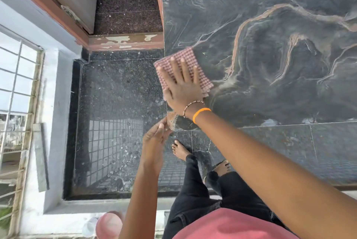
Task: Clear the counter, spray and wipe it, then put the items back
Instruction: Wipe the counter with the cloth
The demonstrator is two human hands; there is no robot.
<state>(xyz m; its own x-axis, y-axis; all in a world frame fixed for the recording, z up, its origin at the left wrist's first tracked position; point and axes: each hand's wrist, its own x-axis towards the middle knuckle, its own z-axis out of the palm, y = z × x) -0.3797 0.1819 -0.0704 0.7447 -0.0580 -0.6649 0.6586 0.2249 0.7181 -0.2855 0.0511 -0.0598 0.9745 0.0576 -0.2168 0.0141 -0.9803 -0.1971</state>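
Right hand (182, 86) fingers (184, 68) spread flat on cloth (185, 59); left hand (154, 136) relaxed, empty.

Counter (270, 45): dark grey stone with pale cream and tan veins in wavy swirls, strongest toward 2 o'clock. Cloth (185, 61) at its left edge: red-and-white small check. Right hand (183, 88) on the cloth; wrist carries an orange band (201, 114) and a bracelet (191, 105) of brown and pale beads. Floor (116, 94) at 9 o'clock: black, speckled grey, with a pale grid-pattern reflection. Door frame (125, 40) at 11 o'clock: reddish-brown paint, chipped to cream patches. Trousers (193, 190) at 6 o'clock: black. Shirt (231, 225): pinkish red. Round pink object (109, 225) at 7 o'clock, blurred.
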